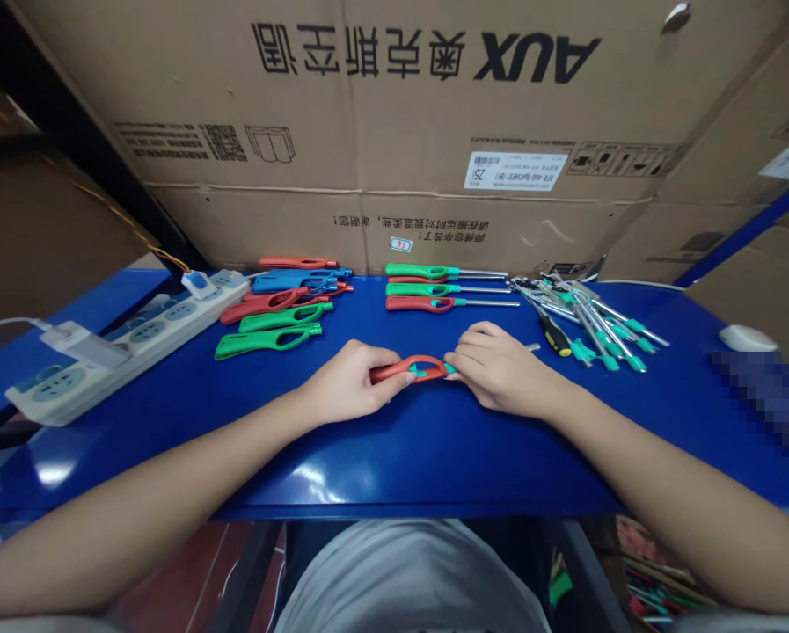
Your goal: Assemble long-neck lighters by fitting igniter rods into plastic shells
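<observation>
My left hand and my right hand both grip a red lighter handle with a teal trigger, held low over the middle of the blue table. The left fingers wrap round its left end, the right fingers pinch its right end. A metal tip shows just past my right hand. Three finished lighters, two green and one red with metal tubes, lie in a row behind my hands.
Loose handle shells in red, blue and green lie at the back left. A pile of metal tubes with teal ends and a screwdriver sit at the back right. A power strip lies on the left. Cardboard boxes stand behind.
</observation>
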The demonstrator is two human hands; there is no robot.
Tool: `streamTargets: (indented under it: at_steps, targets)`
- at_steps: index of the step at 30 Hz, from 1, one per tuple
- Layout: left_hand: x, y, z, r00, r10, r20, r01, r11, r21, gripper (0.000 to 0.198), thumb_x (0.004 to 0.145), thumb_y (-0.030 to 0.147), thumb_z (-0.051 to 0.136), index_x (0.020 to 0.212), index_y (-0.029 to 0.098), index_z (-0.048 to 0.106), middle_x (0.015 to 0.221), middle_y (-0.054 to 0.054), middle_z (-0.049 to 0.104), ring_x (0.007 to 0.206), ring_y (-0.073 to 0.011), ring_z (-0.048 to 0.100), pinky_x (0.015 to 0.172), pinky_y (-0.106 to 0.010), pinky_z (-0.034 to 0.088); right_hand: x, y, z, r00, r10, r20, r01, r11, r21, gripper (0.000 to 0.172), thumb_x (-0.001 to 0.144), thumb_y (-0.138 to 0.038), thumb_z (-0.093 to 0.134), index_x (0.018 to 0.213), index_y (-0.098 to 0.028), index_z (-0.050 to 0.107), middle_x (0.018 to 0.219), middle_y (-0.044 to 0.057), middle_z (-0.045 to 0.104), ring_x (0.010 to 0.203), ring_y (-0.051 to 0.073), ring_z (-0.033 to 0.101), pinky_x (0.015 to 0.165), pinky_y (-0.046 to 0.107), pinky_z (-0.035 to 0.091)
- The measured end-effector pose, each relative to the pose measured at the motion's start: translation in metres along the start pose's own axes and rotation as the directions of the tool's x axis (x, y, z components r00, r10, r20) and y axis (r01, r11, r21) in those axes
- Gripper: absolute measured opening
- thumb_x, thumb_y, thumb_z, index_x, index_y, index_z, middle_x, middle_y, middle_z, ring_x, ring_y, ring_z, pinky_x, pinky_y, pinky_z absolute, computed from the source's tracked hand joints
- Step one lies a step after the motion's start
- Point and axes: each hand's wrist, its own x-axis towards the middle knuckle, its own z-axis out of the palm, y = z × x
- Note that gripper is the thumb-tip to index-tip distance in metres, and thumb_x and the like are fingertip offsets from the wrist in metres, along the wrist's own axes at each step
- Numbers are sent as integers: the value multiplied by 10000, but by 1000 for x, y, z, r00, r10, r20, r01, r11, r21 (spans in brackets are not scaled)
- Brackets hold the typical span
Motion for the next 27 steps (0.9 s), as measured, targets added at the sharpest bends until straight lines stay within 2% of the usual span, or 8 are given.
streamTargets:
  at_steps: [4, 7, 10, 13, 16, 21, 24, 27]
  targets:
    - [0, -3, 4, 1000, -14, 23, 15, 999, -51, 410, 966, 417, 532, 666, 149, 606, 547, 26, 561, 484, -81, 445, 497, -227, 293, 0, -1, -1, 999, -33, -10, 33, 999, -15, 264, 1008, -146, 431, 971, -87, 686, 743, 86, 675, 745, 209, 521, 848, 384, 402]
    - [-3, -2, 5, 986, 145, -87, -131, 980, 148, 367, 961, 361, 544, 656, 158, 572, 532, 37, 493, 476, -83, 403, 502, -245, 276, 0, -2, -2, 1000, -12, -12, 12, 1000, 13, 267, 1006, -149, 428, 959, -96, 685, 742, 87, 675, 738, 208, 523, 838, 380, 411]
    - [-8, 0, 6, 954, 280, -102, -234, 916, 327, 288, 979, 322, 513, 757, 165, 610, 588, 19, 548, 509, -107, 477, 531, -254, 328, 0, -2, -1, 999, 26, -18, -25, 998, 52, 280, 1003, -164, 425, 918, -117, 687, 747, 94, 677, 734, 208, 528, 827, 370, 422]
    - [-10, 1, 7, 944, 322, -75, -253, 850, 462, 267, 994, 318, 482, 834, 169, 636, 634, -4, 613, 538, -133, 546, 542, -266, 364, -1, -2, -1, 999, 46, -10, -45, 996, 78, 280, 998, -174, 436, 896, -116, 690, 760, 106, 681, 741, 212, 535, 822, 369, 419]
    - [-8, 3, 9, 955, 294, -36, -227, 803, 551, 277, 1001, 330, 468, 865, 173, 650, 687, -23, 665, 575, -156, 600, 541, -278, 381, 1, -2, -2, 993, 73, 97, -81, 993, 86, 264, 993, -187, 462, 873, -116, 686, 751, 99, 674, 751, 215, 543, 839, 377, 399]
    - [-2, 8, 7, 966, 252, 56, -234, 763, 602, 304, 1041, 361, 435, 1094, 183, 676, 924, -54, 729, 797, -196, 682, 659, -295, 479, 4, 0, -11, 907, 195, 374, -267, 952, 151, 149, 952, -227, 561, 869, -153, 660, 824, 74, 679, 820, 217, 577, 828, 352, 384]
    - [-1, 8, 3, 952, 280, 123, -297, 750, 591, 378, 1039, 406, 466, 1325, 199, 602, 1151, -75, 703, 1004, -223, 661, 806, -323, 525, 2, 7, -17, 845, 262, 466, -360, 923, 135, 122, 942, -265, 588, 895, -173, 654, 916, 72, 681, 901, 229, 609, 820, 340, 394]
    - [-2, 5, 1, 951, 267, 158, -307, 740, 599, 439, 1041, 425, 455, 1388, 181, 567, 1224, -95, 679, 1044, -247, 637, 860, -366, 539, -6, 19, -22, 767, 377, 518, -450, 893, 15, 118, 933, -251, 586, 879, -174, 657, 919, 79, 683, 890, 237, 640, 779, 334, 406]
